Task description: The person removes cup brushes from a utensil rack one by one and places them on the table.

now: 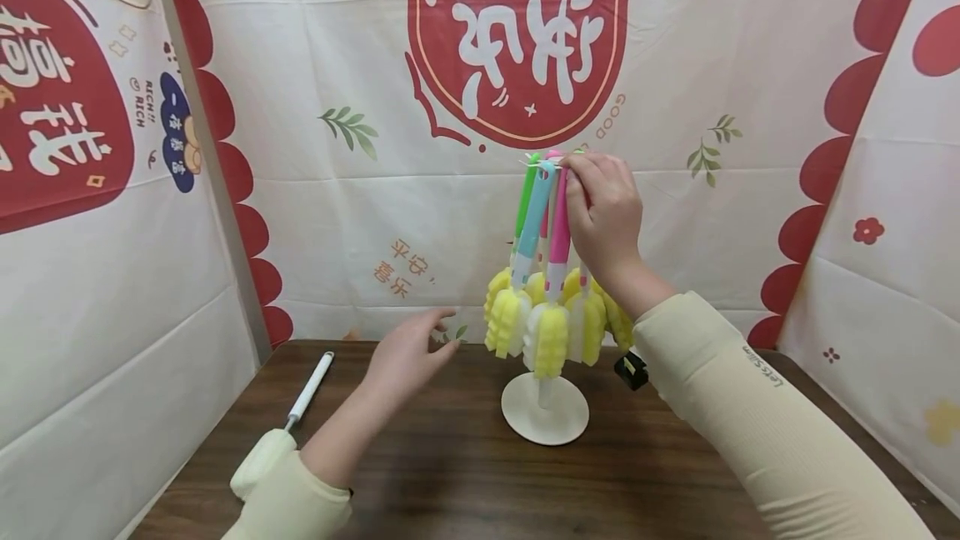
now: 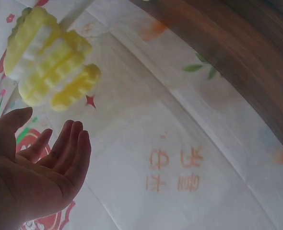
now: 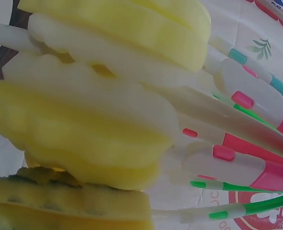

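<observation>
Right hand (image 1: 606, 211) is at the tops of the smooth pink, blue and green handles (image 1: 536, 211); fingertips partly hidden, can't tell if gripping. Left hand (image 1: 405, 357) loosely open, holding nothing. Ridged yellow-white sponge brushes (image 1: 553, 340) hang on round-based stand (image 1: 525, 411), toward table's (image 1: 450, 482) back edge; rear ones overlapped. White-handled brush (image 1: 311, 390) near left edge, head partly behind left sleeve (image 1: 300, 507).

Hanging brush handles (image 1: 536, 211): blue, pink, green from here; necks (image 1: 556, 275) white. Sponge heads (image 1: 553, 340): yellow/white, one dark-edged. Stand (image 1: 545, 430): off-white. Loose brush (image 1: 310, 390): white handle, pale cream head (image 1: 262, 461). Bench (image 1: 450, 473): dark brown woodgrain. Backdrop (image 1: 397, 198): white, scalloped red borders (image 1: 217, 102), green leaf prints (image 1: 364, 142), white-lettered red panel (image 1: 510, 127). Sleeves (image 1: 750, 423): cream.
</observation>
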Action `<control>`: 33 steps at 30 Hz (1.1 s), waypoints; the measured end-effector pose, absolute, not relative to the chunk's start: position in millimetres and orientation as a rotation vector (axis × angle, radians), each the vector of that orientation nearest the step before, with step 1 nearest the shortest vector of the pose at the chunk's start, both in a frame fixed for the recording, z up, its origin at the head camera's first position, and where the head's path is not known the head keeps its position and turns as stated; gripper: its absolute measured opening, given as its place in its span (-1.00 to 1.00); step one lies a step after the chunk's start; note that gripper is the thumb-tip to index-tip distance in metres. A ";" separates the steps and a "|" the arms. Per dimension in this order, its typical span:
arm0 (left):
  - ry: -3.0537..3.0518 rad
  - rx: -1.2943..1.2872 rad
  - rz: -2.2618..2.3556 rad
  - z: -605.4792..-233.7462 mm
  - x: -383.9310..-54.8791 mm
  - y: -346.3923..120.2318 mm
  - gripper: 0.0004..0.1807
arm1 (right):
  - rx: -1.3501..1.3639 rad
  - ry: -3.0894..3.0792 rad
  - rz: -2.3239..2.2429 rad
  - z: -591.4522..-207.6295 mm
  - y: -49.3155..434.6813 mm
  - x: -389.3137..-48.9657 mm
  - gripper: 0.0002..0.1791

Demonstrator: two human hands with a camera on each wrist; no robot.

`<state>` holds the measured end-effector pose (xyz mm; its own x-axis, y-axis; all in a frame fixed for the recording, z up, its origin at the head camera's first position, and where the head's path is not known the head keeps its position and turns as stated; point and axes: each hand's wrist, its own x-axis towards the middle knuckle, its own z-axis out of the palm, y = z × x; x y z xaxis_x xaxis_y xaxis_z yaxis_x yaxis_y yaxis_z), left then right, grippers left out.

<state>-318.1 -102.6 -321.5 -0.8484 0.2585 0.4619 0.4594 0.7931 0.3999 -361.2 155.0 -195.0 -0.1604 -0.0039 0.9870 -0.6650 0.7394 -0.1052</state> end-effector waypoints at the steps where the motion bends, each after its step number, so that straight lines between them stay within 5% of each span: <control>1: -2.595 -0.549 -0.745 -322.7 -319.8 -98.2 -0.50 | 0.541 -1.648 0.628 -194.9 154.8 -361.7 -0.71; 16: -2.538 -0.505 -1.188 -347.5 -342.0 -57.2 -0.42 | 0.495 -1.668 0.624 -194.1 148.5 -365.4 -0.69; 33: -2.427 -0.539 -1.173 -356.6 -351.4 -36.1 -0.46 | 0.481 -1.630 0.629 -195.4 144.5 -369.9 -0.69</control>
<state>-351.4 -36.1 -356.6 -0.8499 0.1700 0.4987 0.4964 0.5757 0.6497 -369.9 144.5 -195.4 -0.1516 0.0412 0.9876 -0.6331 0.7632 -0.1291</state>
